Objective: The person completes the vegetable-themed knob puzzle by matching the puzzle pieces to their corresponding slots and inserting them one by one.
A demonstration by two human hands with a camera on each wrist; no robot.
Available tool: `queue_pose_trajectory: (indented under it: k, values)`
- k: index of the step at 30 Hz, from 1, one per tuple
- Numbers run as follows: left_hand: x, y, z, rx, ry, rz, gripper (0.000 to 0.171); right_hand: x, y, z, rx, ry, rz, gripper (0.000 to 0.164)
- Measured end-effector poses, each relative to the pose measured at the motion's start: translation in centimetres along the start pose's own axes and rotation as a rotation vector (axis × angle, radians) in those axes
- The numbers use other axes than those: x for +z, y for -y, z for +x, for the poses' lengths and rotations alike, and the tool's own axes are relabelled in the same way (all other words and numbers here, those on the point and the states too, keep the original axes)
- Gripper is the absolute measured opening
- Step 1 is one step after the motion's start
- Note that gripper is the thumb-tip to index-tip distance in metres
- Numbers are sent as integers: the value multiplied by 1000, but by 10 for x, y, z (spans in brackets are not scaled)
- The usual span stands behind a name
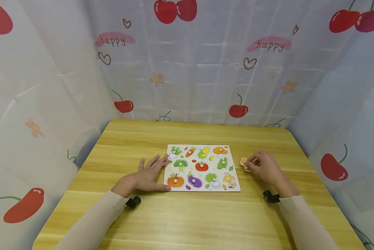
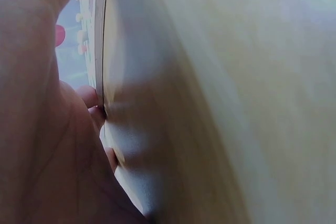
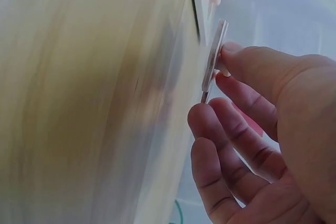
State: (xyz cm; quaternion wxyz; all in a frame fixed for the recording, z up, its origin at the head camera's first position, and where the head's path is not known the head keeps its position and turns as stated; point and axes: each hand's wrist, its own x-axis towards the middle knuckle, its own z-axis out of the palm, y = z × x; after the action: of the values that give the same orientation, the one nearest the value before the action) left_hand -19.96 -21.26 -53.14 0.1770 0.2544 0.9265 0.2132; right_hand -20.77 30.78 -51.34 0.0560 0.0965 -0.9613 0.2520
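Observation:
A wooden vegetable knob puzzle board (image 1: pixel 202 187) lies flat in the middle of the table. Pieces with small knobs sit in it, among them a pumpkin (image 1: pixel 172 182), an eggplant (image 1: pixel 197 183) and a tomato (image 1: pixel 204 168). At its lower right corner, the mushroom picture (image 1: pixel 227 177) shows no knob. To the right of the board, my right hand (image 1: pixel 266 168) pinches a mushroom puzzle piece (image 1: pixel 243 161) between thumb and finger; the right wrist view shows the piece (image 3: pixel 214 59) edge-on. My left hand (image 1: pixel 147 177) spreads its fingers against the board's left edge, thumb at the lower corner.
The wooden table (image 1: pixel 193 222) has rounded back corners. A white curtain (image 1: pixel 187 69) with cherries and hearts hangs behind it and along both sides. Black wrist cameras (image 1: pixel 133 202) sit at the cuffs.

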Motion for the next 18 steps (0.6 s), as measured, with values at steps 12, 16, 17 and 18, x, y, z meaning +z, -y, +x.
queue_pose_trajectory:
  k: [12,16,17,18]
  values:
    - [-1,-3,-2,1,5,4,123,7,21,-9,-32,5,25,18]
    - [0,-1,0,3,8,3,123,9,31,-14,-56,9,39,16]
    - [0,-1,0,4,7,2,124,9,33,-15,-63,11,42,15]
    - [0,0,0,3,6,1,124,10,35,-16,-69,14,44,14]
